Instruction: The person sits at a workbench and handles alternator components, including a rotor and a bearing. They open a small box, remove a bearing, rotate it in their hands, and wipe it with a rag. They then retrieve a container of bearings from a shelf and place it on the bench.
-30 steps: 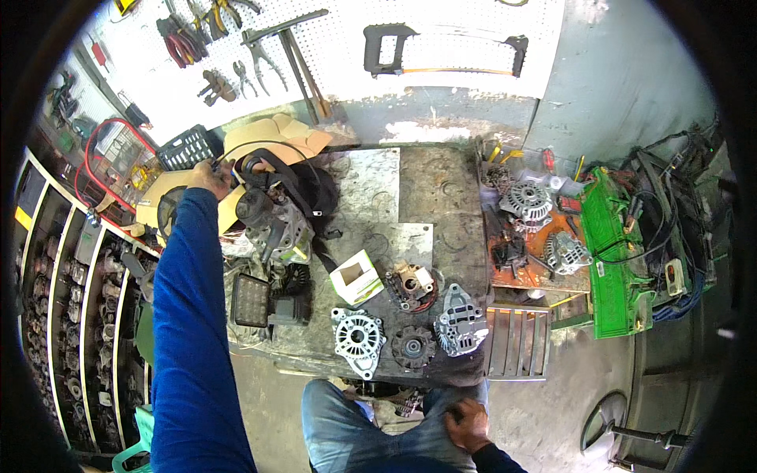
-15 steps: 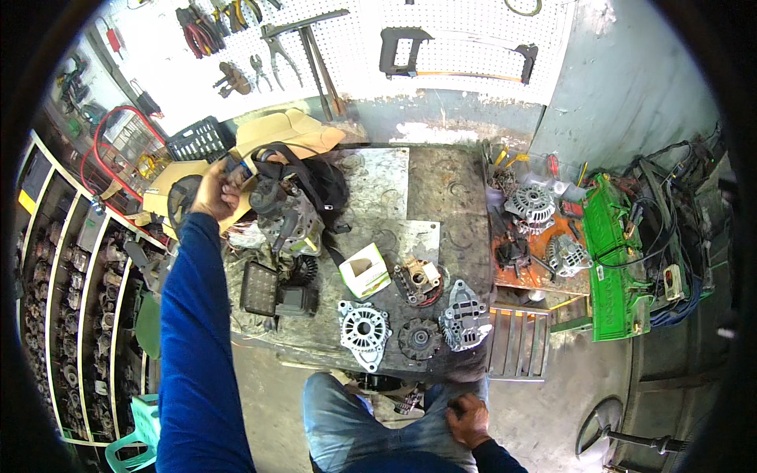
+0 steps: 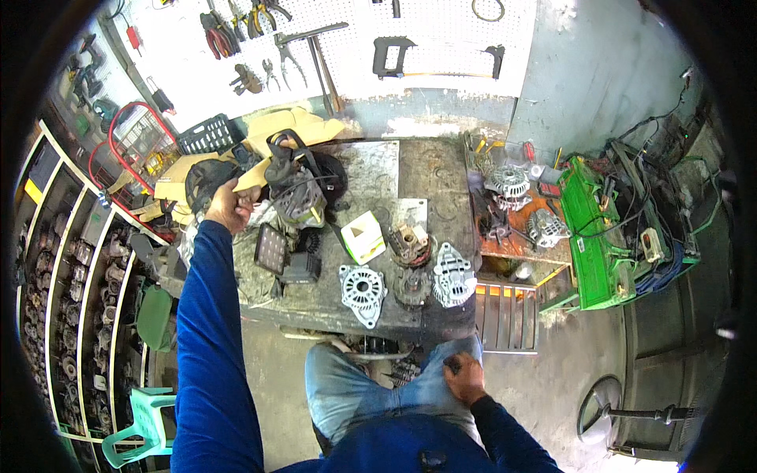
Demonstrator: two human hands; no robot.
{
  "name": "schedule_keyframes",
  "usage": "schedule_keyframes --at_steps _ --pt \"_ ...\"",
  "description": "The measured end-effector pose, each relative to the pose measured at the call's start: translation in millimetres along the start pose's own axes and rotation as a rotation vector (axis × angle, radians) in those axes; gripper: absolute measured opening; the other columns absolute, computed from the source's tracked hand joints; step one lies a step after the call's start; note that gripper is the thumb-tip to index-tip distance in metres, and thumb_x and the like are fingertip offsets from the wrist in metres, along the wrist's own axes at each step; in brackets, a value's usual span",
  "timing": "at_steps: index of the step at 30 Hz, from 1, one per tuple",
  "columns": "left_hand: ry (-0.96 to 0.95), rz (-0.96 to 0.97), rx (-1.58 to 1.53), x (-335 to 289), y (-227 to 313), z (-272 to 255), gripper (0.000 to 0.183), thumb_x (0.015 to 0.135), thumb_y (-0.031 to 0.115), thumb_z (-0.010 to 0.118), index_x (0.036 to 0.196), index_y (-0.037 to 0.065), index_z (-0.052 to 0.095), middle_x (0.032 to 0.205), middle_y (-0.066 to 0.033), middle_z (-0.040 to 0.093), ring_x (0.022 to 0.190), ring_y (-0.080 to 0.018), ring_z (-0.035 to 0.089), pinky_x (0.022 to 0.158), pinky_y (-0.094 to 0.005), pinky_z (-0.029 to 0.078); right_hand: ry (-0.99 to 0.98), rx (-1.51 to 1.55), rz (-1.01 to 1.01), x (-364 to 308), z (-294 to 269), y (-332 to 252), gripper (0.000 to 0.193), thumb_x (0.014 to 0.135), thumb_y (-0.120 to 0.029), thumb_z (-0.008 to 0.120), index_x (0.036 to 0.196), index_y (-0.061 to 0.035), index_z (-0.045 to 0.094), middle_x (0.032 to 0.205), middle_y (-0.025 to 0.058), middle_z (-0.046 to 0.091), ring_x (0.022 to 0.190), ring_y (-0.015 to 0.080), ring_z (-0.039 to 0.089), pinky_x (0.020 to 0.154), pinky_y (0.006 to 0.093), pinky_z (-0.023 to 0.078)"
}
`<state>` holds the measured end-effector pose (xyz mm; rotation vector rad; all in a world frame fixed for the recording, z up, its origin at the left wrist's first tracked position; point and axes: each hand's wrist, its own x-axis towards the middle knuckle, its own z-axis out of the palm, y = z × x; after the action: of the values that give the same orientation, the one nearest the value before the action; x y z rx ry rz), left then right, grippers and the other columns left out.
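Note:
My left hand [image 3: 232, 206] reaches to the back left of the workbench, its fingers curled. It lies between a dark rounded bundle [image 3: 209, 180] and a metal alternator-like unit [image 3: 302, 202]; what the fingers hold, if anything, is hidden. A black strap [image 3: 285, 158] loops above that unit. On my thigh rests my right hand [image 3: 465, 378], fingers curled, with a dark patch at the fingertips that I cannot identify. Near the bench's front edge lie a silver alternator end housing [image 3: 363, 290], a dark rotor [image 3: 412, 286] and a second silver housing [image 3: 453, 276].
A white-and-green box [image 3: 363, 238] and a brass-coloured part [image 3: 410, 243] sit mid-bench. Brown cardboard [image 3: 292, 130] lies at the back. On the right, more alternators [image 3: 507, 183] rest on an orange surface beside a green metal case [image 3: 591, 236]. A teal chair [image 3: 146, 426] stands lower left.
The view has shifted. My left hand has come down and nearer, away from beside the strap. My right hand stays on my thigh.

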<state>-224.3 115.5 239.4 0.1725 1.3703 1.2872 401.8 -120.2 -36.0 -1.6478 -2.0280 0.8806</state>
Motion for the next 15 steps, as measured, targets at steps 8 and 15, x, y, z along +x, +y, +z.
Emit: schedule_keyframes --at_steps 8,15 --pt "-0.262 0.381 0.406 -114.8 -113.3 18.6 0.042 0.110 0.041 0.052 0.126 0.007 0.071 0.111 -0.0083 0.081 0.072 -0.0138 0.063 0.067 -0.0302 0.053 -0.006 -0.016 -0.047 -10.7 4.6 -2.7 0.025 0.091 -0.030 0.074 0.104 -0.0086 0.077 0.108 0.0159 0.072 0.105 0.0400 0.070 0.093 0.0502 0.056" --pt "-0.199 0.564 1.217 -125.4 -319.1 4.9 0.063 0.087 0.037 0.084 0.133 -0.004 0.068 0.121 -0.0236 0.075 0.102 -0.0340 0.074 0.093 -0.0440 0.059 0.022 -0.041 -0.095 -15.3 4.4 -8.6 0.024 0.090 -0.030 0.074 0.103 -0.0097 0.078 0.107 0.0154 0.073 0.104 0.0397 0.071 0.095 0.0482 0.056"
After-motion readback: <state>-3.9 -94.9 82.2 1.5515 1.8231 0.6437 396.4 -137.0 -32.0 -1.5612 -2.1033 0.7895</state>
